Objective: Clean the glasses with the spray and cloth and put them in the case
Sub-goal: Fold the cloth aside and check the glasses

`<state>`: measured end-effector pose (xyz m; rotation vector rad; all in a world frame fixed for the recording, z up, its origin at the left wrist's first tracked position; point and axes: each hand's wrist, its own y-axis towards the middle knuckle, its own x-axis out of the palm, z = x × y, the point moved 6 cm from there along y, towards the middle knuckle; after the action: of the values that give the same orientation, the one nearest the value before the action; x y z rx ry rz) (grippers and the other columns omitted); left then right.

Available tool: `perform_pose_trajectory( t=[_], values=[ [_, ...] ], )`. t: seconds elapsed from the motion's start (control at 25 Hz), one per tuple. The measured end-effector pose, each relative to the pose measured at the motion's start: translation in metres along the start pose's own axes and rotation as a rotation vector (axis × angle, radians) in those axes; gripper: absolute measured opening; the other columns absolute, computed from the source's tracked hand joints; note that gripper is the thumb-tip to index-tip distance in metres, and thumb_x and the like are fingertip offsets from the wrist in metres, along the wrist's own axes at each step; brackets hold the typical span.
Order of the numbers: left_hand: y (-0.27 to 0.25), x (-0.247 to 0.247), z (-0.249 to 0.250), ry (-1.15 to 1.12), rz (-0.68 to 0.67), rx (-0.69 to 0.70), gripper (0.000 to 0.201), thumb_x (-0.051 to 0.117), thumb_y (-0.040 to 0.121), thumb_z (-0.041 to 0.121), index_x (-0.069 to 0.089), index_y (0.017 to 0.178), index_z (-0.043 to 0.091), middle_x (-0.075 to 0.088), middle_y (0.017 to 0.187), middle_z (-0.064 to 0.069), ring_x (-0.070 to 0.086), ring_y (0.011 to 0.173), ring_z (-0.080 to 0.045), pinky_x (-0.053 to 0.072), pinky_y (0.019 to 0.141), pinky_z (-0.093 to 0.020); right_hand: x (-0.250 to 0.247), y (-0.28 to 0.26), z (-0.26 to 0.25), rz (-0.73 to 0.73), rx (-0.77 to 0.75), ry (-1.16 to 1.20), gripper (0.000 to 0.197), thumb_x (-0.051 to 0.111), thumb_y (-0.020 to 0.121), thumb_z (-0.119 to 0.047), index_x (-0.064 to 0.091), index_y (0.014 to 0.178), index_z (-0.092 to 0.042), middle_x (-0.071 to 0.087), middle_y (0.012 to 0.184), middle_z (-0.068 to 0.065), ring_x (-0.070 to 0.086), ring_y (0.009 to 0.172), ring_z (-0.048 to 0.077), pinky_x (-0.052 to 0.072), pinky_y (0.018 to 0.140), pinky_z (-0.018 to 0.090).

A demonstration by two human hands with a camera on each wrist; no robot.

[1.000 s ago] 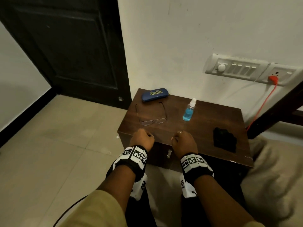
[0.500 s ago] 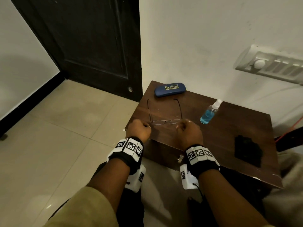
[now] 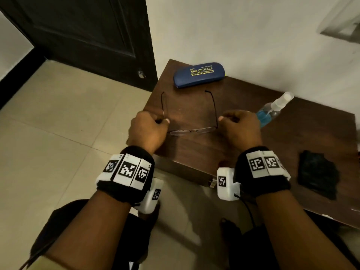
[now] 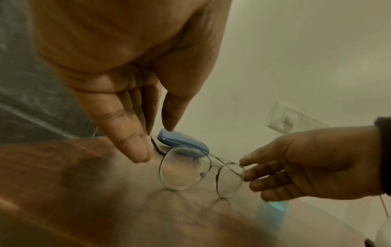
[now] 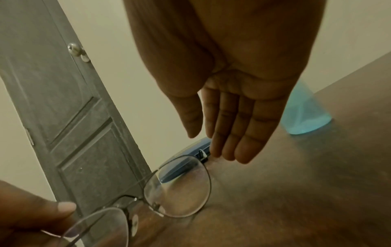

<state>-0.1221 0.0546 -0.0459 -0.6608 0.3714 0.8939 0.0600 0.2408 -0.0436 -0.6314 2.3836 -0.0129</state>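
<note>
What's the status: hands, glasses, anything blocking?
Left hand and right hand at the thin metal-framed glasses' hinges, grip unclear. Glasses unfolded on brown wooden table. Blue hard case shut. Nothing blocking.

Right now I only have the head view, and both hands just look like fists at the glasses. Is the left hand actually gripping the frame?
Observer: Yes. In the right wrist view the left hand pinches the glasses at the left lens rim, thumb on top.
Operator: Right hand?
Observer: The right hand has straight fingers with the tips at the hinge. I cannot tell whether they pinch it.
Operator: Glasses lifted?
Observer: No. The left wrist view shows both lower rims resting on the table, lenses upright.
</note>
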Motion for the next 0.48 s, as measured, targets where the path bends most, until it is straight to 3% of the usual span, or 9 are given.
perform_pose_trajectory(
  t=[0.12, 0.2, 0.32, 0.4, 0.48],
  values=[
    [0.01, -0.004, 0.008, 0.074, 0.023, 0.04, 0.031, 0.065, 0.068, 0.045, 0.072, 0.084, 0.021, 0.072, 0.079, -0.009, 0.071, 0.073, -0.031, 0.059, 0.074, -0.044, 0.001, 0.008, 0.001, -0.057, 0.043, 0.067, 0.029, 0.068, 0.086, -0.024, 0.068, 0.111, -0.011, 0.072, 0.092, 0.006, 0.069, 0.076, 0.016, 0.058, 0.07, 0.031],
    [0.014, -0.005, 0.009, 0.098, 0.023, 0.018, 0.035, 0.067, 0.064, 0.047, 0.072, 0.082, 0.017, 0.073, 0.075, -0.008, 0.071, 0.069, -0.029, 0.06, 0.071, -0.045, 0.004, 0.007, 0.001, -0.105, 0.084, 0.107, 0.028, 0.067, 0.087, -0.022, 0.065, 0.112, -0.009, 0.07, 0.087, 0.008, 0.068, 0.072, 0.019, 0.059, 0.066, 0.035],
    [0.014, 0.002, 0.01, 0.056, -0.045, -0.04, 0.015, 0.078, 0.073, 0.029, 0.068, 0.072, 0.018, 0.072, 0.066, -0.008, 0.072, 0.061, -0.025, 0.06, 0.065, -0.041, 0.012, 0.002, -0.003, -0.183, 0.13, 0.188, 0.028, 0.065, 0.09, -0.014, 0.061, 0.117, -0.011, 0.067, 0.086, 0.009, 0.065, 0.066, 0.018, 0.057, 0.056, 0.032],
    [0.012, 0.008, 0.012, 0.011, -0.086, -0.065, 0.01, 0.077, 0.076, 0.019, 0.068, 0.076, 0.016, 0.072, 0.067, -0.009, 0.072, 0.06, -0.023, 0.059, 0.06, -0.036, 0.014, 0.002, -0.003, -0.19, 0.159, 0.214, 0.029, 0.064, 0.09, -0.011, 0.059, 0.119, -0.012, 0.067, 0.09, 0.008, 0.065, 0.063, 0.016, 0.056, 0.053, 0.028],
    [0.01, 0.006, 0.019, -0.061, -0.094, -0.064, 0.007, 0.074, 0.08, 0.016, 0.07, 0.082, 0.011, 0.072, 0.07, -0.009, 0.071, 0.06, -0.021, 0.056, 0.057, -0.031, 0.007, 0.003, -0.005, -0.178, 0.172, 0.258, 0.026, 0.062, 0.09, -0.007, 0.061, 0.116, -0.009, 0.067, 0.081, 0.008, 0.062, 0.055, 0.013, 0.054, 0.048, 0.025]
  ],
)
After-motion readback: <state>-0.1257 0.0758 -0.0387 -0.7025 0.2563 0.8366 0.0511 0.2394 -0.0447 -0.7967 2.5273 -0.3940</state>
